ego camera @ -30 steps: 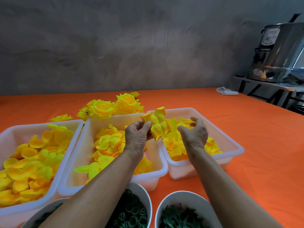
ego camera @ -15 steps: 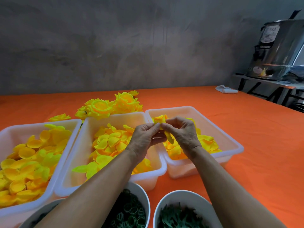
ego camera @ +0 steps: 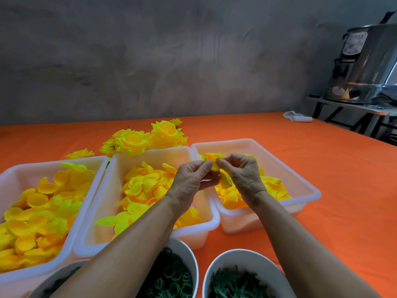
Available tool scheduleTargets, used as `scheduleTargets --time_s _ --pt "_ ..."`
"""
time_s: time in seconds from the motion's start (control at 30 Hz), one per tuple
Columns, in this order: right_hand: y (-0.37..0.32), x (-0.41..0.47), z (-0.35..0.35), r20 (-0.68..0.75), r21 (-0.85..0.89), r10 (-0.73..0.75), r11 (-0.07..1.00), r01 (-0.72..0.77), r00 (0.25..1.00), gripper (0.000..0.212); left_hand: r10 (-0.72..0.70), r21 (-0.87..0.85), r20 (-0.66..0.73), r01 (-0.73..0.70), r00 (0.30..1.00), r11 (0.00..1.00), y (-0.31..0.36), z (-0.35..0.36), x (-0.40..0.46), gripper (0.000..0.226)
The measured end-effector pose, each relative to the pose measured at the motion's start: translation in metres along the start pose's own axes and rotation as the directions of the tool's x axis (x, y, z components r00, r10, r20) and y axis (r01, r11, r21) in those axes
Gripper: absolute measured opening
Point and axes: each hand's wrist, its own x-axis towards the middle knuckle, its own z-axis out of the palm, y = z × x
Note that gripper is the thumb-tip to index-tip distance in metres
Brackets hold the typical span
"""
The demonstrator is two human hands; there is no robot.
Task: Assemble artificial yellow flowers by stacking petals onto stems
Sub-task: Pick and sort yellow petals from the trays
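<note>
Both hands have closed together. The left hand and right hand now pinch one small yellow fabric petal cluster above the right white plastic tray. Stacking looks under way.

Dim, soft, even light; grey wall murky, wide-angle bending at the edges, slight overall softness.

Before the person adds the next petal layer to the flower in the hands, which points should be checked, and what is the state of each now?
1. Left hand pinches the partly built flower: ok.
2. Right hand fingers also grip it: ok.
3. Stem seated through the petals: cannot tell, hidden by the fingers.
4. Loose petals within reach in the middle tray: ok.
5. Right tray holds more petals: ok.
6. A hand free to pick the next petal: not ok, both are occupied.
</note>
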Motion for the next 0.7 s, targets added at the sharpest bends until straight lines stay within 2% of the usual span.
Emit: scheduleTargets --time_s 0.17,0.27,0.47,0.57,0.63,0.7 --pt "-0.002 0.000 0.004 -0.012 0.043 0.027 0.999 -0.027 1.000 0.026 0.076 0.080 -0.108 -0.068 0.991 0.994 0.000 0.000 0.001 0.010" --pt "0.000 0.003 0.000 -0.150 0.093 0.128 0.989 -0.115 0.980 0.031 0.111 0.124 -0.189 -0.088 0.976 0.988 -0.001 -0.001 0.002 0.007" --pt "0.010 0.013 -0.006 -0.458 0.017 0.223 0.970 -0.242 0.861 0.037 0.144 0.123 -0.216 -0.119 0.966 0.985 -0.002 -0.001 0.003 0.006" --pt "0.011 0.014 -0.012 -0.571 -0.034 0.267 0.937 -0.347 0.776 0.036 0.153 0.110 -0.211 -0.132 0.965 0.985 -0.001 -0.001 0.003 0.008" --pt "0.012 0.015 -0.020 -0.649 -0.080 0.266 0.908 -0.411 0.713 0.037 0.151 0.053 -0.263 -0.142 0.953 0.988 0.000 -0.003 0.003 0.014" --pt "0.011 0.014 -0.023 -0.665 -0.012 0.295 0.915 -0.404 0.686 0.036 0.143 0.016 -0.299 -0.145 0.943 0.989 0.002 -0.005 0.003 0.019"
